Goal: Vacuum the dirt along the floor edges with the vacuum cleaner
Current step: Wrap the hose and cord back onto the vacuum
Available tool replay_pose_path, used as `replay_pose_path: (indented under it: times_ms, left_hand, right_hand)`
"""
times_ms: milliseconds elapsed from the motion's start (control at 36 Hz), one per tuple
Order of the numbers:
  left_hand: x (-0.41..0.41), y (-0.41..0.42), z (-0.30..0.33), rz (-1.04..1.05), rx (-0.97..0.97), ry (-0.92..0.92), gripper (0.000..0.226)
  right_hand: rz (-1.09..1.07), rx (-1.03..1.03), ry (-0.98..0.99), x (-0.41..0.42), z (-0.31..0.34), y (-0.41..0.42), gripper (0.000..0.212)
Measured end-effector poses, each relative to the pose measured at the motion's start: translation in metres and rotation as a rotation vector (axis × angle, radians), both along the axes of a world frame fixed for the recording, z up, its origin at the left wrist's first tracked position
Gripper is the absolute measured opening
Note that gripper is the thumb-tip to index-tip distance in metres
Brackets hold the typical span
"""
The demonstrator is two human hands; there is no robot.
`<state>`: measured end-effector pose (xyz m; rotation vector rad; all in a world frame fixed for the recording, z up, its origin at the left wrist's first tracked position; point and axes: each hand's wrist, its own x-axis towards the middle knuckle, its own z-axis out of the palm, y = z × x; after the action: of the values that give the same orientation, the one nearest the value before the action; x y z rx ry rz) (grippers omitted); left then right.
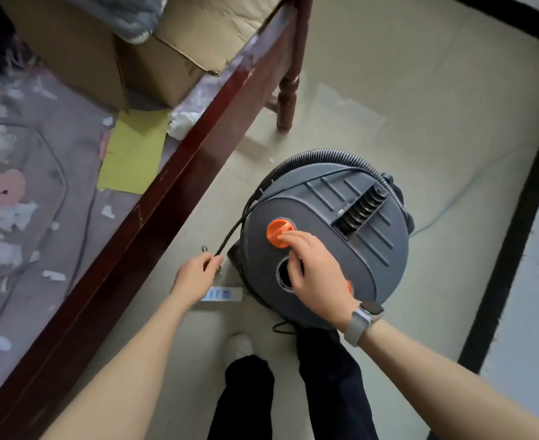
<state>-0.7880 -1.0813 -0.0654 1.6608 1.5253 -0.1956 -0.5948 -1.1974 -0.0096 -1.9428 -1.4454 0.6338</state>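
— Report the position of the machine and of your hands.

— The vacuum cleaner (325, 236) stood on the floor (404, 90) directly ahead of my feet, near the dark bed frame (153, 198) on my left. My right hand (315, 265) rested on the lid, fingers bent, with the fingertips (285, 238) touching the orange knob (279, 233); it lay against the knob and had not closed round it. My left hand (196, 276) was lower and to the left of the body, pinching the black power cord (230, 236) where it came down off the lid.

— Which way did the cord run?

— Up and to the right from my left hand, over the rim and across the top. The ribbed hose (319, 155) curved round the far side of the body. A white power strip (220, 294) lay on the floor just beside my left hand, nearer me.

— Was the plug in the hand?

— I could not tell; the fingers hid the cord's end.

— Your judgement of the next step?

— Power first. The left hand was nearer the strip, the right already at the knob; no floor edge had yet been reached.
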Motion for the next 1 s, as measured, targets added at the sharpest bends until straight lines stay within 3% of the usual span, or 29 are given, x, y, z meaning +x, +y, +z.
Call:
replay_pose_path:
  times_ms: [83, 139, 250, 333, 417, 472, 583, 806, 1000]
  left_hand:
    - [-0.037, -0.022, -0.009, -0.004, -0.058, 0.0, 0.033]
    - [-0.056, -0.034, -0.009, 0.11, -0.144, -0.078, 0.031]
    - [-0.06, -0.051, 0.01, 0.406, -0.375, -0.319, 0.027]
    - [-0.053, -0.056, 0.021, 0.525, -0.505, -0.428, 0.024]
    - [-0.052, -0.058, 0.023, 0.573, -0.55, -0.493, 0.024]
    - [-0.05, -0.061, 0.021, 0.605, -0.56, -0.516, 0.024]
    - [-0.041, -0.069, 0.018, 0.664, -0.491, -0.489, 0.025]
    - [-0.003, -0.086, -0.006, 0.758, -0.404, -0.317, 0.028]
    - [0.04, -0.094, -0.021, 0.607, -0.329, -0.204, 0.015]
  right_hand:
    - [-0.096, -0.032, 0.149, -0.051, -0.013, -0.029, 0.037]
    - [-0.126, -0.152, 0.241, -0.08, -0.029, -0.048, 0.037]
    - [-0.014, -0.536, 0.347, -0.122, -0.063, -0.074, 0.045]
    - [0.064, -0.657, 0.439, -0.142, -0.075, -0.078, 0.058]
    - [0.099, -0.696, 0.482, -0.154, -0.081, -0.077, 0.038]
    - [0.095, -0.702, 0.452, -0.155, -0.081, -0.079, 0.011]
    - [0.048, -0.687, 0.314, -0.13, -0.07, -0.1, 0.037]
    - [-0.047, -0.838, 0.099, -0.044, -0.045, -0.198, 0.025]
    - [-0.233, -0.774, -0.283, 0.026, -0.028, -0.234, 0.032]
